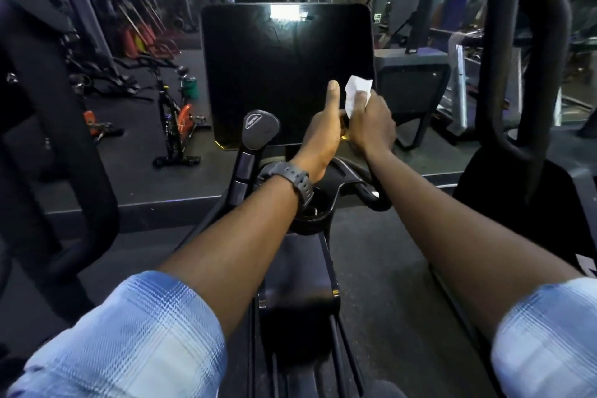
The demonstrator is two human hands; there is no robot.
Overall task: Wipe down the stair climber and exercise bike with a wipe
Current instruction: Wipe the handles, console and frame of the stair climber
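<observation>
Two bare hands raised together in front of one dark screen [286, 74], both near its 5 o'clock corner. Left hand [321, 136] wrapped around a grip hidden behind it, fingers curled out of sight, thumb standing straight up against the glass. One black watch [292, 179] strapped on the left wrist. Right hand [371, 121] just beside the left, at its 3 o'clock, fingers pinching one white wipe [357, 94]; crumpled wipe sticking up above the knuckles and lying against the lower right corner of the screen. One bright reflection at 12 o'clock on the glass, the rest of it black. One rounded grey knob [261, 129] at 7 o'clock of the screen, topping a black post, well apart from both hands. One curved black handlebar [361, 186] below the hands at 6 o'clock, running out to the right under the right forearm. Two pale blue checked sleeves [129, 333] rolled up, one at 7 o'clock and one at 4 o'clock of the view. Two thick black side rails [517, 58], one at 9 o'clock and one at 2 o'clock, framing the scene. One spin bike [176, 113] with an orange wheel standing on the dark floor at 10 o'clock, far from the hands; one more bike frame behind it, dim. One green object [190, 89] by the bike's saddle, too small to identify. Background machines blurred and dark, not countable.
</observation>
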